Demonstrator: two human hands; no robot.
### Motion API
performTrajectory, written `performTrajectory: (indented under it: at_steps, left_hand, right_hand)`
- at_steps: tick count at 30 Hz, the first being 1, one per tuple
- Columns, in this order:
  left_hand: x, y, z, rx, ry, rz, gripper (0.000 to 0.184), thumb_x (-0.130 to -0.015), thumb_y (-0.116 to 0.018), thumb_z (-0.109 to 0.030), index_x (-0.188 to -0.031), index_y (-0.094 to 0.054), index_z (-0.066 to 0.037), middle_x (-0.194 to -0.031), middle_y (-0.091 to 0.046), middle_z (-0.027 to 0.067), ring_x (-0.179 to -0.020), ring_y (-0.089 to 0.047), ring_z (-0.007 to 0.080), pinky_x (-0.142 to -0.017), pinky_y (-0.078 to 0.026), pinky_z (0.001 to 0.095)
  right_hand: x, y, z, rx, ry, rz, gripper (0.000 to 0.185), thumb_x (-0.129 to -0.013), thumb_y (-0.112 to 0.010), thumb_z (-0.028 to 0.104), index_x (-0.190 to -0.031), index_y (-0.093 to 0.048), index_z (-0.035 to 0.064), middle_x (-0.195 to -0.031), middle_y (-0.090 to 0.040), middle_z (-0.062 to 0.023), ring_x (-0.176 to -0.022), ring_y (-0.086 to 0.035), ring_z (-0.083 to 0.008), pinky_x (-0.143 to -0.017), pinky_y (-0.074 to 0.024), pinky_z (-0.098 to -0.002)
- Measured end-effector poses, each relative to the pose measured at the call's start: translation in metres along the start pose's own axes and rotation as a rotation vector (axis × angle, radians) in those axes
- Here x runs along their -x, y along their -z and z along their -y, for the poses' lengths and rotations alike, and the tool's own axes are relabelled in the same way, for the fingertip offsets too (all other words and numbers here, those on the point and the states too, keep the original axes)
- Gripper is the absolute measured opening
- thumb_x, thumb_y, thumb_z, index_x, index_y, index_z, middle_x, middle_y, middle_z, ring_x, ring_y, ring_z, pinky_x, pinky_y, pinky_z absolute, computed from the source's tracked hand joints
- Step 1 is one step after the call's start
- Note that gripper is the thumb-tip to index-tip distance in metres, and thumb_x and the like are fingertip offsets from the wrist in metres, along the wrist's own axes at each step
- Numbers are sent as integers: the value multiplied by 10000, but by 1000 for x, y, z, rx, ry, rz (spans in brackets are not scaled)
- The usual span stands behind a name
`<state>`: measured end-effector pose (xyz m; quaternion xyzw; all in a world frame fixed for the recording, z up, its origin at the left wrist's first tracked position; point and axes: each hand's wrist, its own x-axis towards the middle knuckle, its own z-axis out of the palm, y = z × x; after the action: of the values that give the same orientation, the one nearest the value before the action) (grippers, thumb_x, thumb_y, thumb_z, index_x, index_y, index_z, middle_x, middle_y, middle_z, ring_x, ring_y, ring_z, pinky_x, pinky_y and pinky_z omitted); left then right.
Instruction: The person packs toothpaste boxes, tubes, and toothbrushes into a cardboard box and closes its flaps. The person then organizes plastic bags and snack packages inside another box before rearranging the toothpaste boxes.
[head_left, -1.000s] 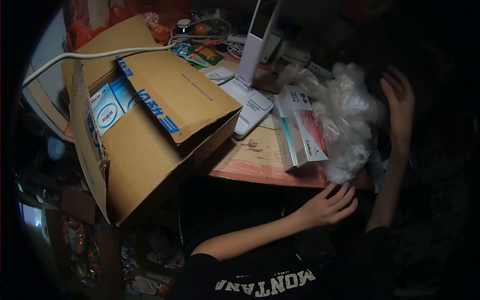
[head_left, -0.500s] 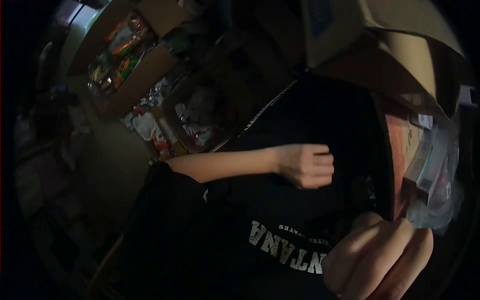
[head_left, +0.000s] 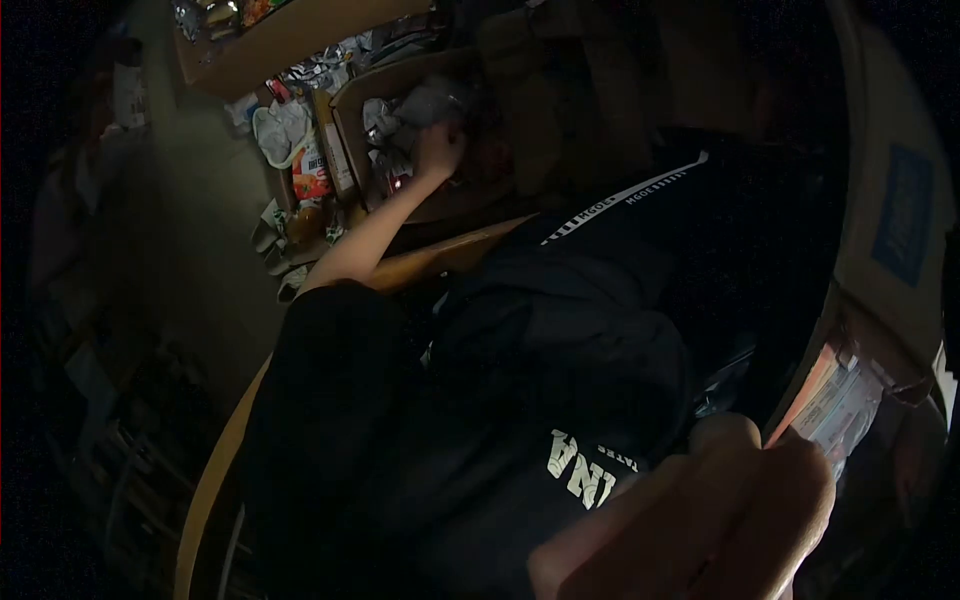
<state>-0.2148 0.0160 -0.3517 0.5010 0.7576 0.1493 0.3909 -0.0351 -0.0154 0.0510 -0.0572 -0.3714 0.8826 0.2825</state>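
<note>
My left hand [head_left: 438, 152] reaches down into a cardboard box [head_left: 345, 95] of crumpled silvery and clear plastic packets. A translucent plastic bag [head_left: 435, 102] lies right by its fingers; shadow hides whether they grip it. Close to the camera at lower right is my right hand [head_left: 700, 510], its fingers curled and pressed together. Whatever it may hold is hidden from view. Below both arms shows my dark top, with white lettering [head_left: 582, 470] on it.
Another carton [head_left: 300, 45] of shiny packets stands at the upper left. Beside the box lie a white tub [head_left: 283, 132] and a red packet [head_left: 310, 172]. A yellowish curved rim [head_left: 450, 252] runs in front. At right, a large carton [head_left: 895, 220] rises near plastic-wrapped items [head_left: 845, 405].
My left hand has gone from in front of my torso, up and left into the box. My right hand has shifted slightly left. The view has turned, bringing the box higher.
</note>
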Motion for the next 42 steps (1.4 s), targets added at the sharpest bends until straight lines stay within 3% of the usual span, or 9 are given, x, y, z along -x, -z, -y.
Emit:
performTrajectory:
  at_steps: [10, 16, 19, 22, 25, 34, 37, 39, 42]
  left_hand:
    - [-22, -68, 111, 236, 547, -6, 439, -781, -517, -375, -998, -536, 6, -971, -545, 226, -868, -540, 326, -702, -430, 399]
    - [-72, -95, 126, 556, 75, -588, 511, -718, -637, -328, -1077, -504, 12, -1014, -542, 153, -837, -534, 268, -715, -434, 358]
    - [-117, -85, 125, 1248, 622, -541, 621, -645, -704, -362, -1051, -501, 61, -1064, -523, 165, -861, -535, 262, -734, -438, 360]
    - [-162, -44, 126, 1088, 1665, 434, 851, -570, -740, -442, -1123, -411, 115, -1146, -458, 222, -951, -516, 285, -800, -419, 371]
    - [-129, -75, 104, 621, 995, -126, 1000, -529, -764, -451, -1209, -299, 115, -1207, -385, 260, -1058, -456, 298, -882, -378, 370]
    - [-134, -90, 113, 1263, 780, -352, 1113, -562, -743, -421, -1332, -36, -39, -1350, -166, 211, -1224, -239, 297, -984, -252, 407]
    - [-162, -38, 103, 680, 1934, 456, 1097, -533, -786, -291, -1329, -71, -50, -1348, -187, 181, -1201, -272, 289, -984, -250, 414]
    - [-108, -91, 118, 1007, 1033, -543, 1071, -528, -791, -281, -1314, -105, -42, -1340, -185, 180, -1174, -302, 303, -972, -268, 425]
    - [-97, -85, 123, 707, 1182, -609, 985, -553, -775, -262, -1282, -149, -41, -1309, -222, 181, -1140, -331, 307, -914, -311, 433]
  right_hand:
    - [-55, 60, -35, -275, -272, -192, 148, -705, -466, -83, -833, -541, -70, -785, -528, -107, -632, -451, -93, -519, -340, -181]
    - [-37, 123, -50, 387, -506, -698, 157, -801, -390, 70, -699, -485, -1, -713, -498, -57, -602, -430, -82, -537, -340, -193]
    - [-12, 160, -62, 616, -549, -734, 266, -870, -399, 180, -685, -503, 20, -663, -489, -17, -592, -428, -64, -527, -326, -189]
    - [-3, 172, -66, 667, -698, -890, 282, -885, -413, 222, -730, -536, 21, -640, -493, 4, -580, -436, -49, -513, -333, -183]
    - [2, 182, -76, 605, -704, -972, 231, -876, -436, 198, -777, -551, 24, -658, -508, 3, -580, -437, -38, -499, -344, -171]
    - [-6, 191, -87, 498, -749, -844, 137, -854, -478, 136, -883, -537, 17, -689, -523, -8, -589, -443, -39, -505, -360, -163]
    - [-6, 196, -86, 442, -727, -884, 146, -848, -463, 119, -887, -529, -4, -694, -531, -37, -593, -482, -56, -497, -375, -164]
    - [-6, 198, -85, 430, -721, -903, 145, -850, -459, 121, -892, -529, 1, -694, -530, -33, -593, -481, -53, -501, -373, -157]
    - [-7, 200, -89, 552, -731, -857, 152, -850, -461, 128, -907, -527, 3, -696, -536, -40, -599, -493, -65, -516, -383, -168]
